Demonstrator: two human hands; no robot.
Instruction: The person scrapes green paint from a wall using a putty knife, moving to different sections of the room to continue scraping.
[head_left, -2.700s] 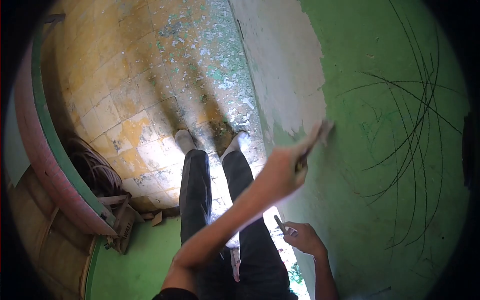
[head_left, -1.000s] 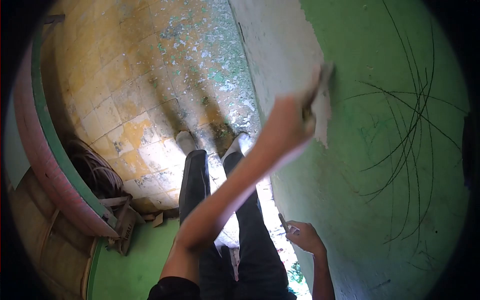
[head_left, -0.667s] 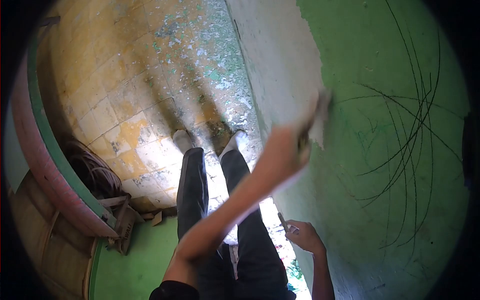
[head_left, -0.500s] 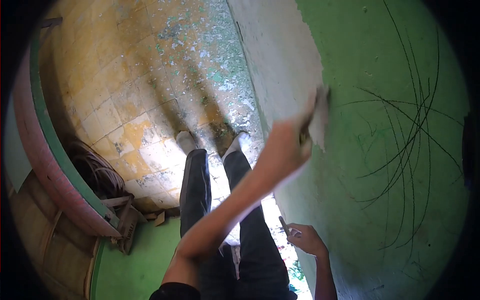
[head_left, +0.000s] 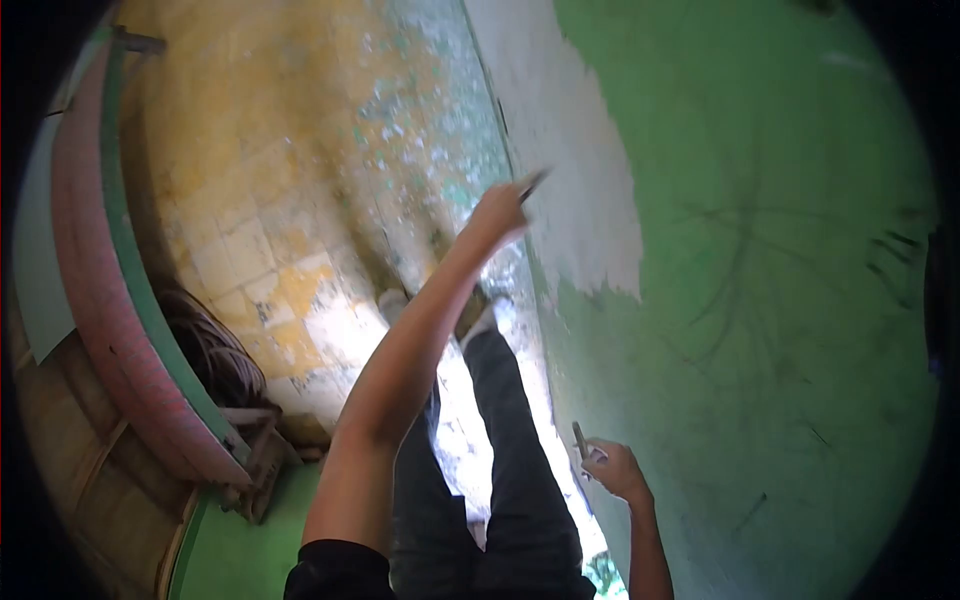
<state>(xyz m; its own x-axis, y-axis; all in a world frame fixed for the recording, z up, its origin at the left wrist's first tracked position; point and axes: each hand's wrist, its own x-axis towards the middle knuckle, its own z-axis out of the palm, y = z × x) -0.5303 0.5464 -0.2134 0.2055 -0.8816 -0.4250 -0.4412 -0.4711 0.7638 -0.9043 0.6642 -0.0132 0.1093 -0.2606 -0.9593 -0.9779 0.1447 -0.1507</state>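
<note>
My left hand [head_left: 499, 212] is closed around a scraper [head_left: 536, 184], whose thin dark blade points up and right. It hangs near the base of the wall, overlapping the line where floor and wall meet. Lower down, my right hand [head_left: 617, 471] is held close to the wall and pinches a short, narrow flat tool [head_left: 580, 440] pointing up; its kind is unclear. On the green wall [head_left: 740, 380], a pale stripped patch [head_left: 585, 170] with a ragged edge lies right of the scraper.
Paint flakes [head_left: 455, 130] litter the worn yellow tiled floor [head_left: 240, 150] along the wall. My feet in light footwear [head_left: 482, 318] stand on it. At left is a curved pink and green panel [head_left: 130, 330], with a dark coiled bundle [head_left: 215, 345] and a wooden piece [head_left: 262, 455] beside it.
My left hand has swung left with the scraper, from the ragged paint edge toward the floor side. My right hand stays about where it was. The view has shifted slightly.
</note>
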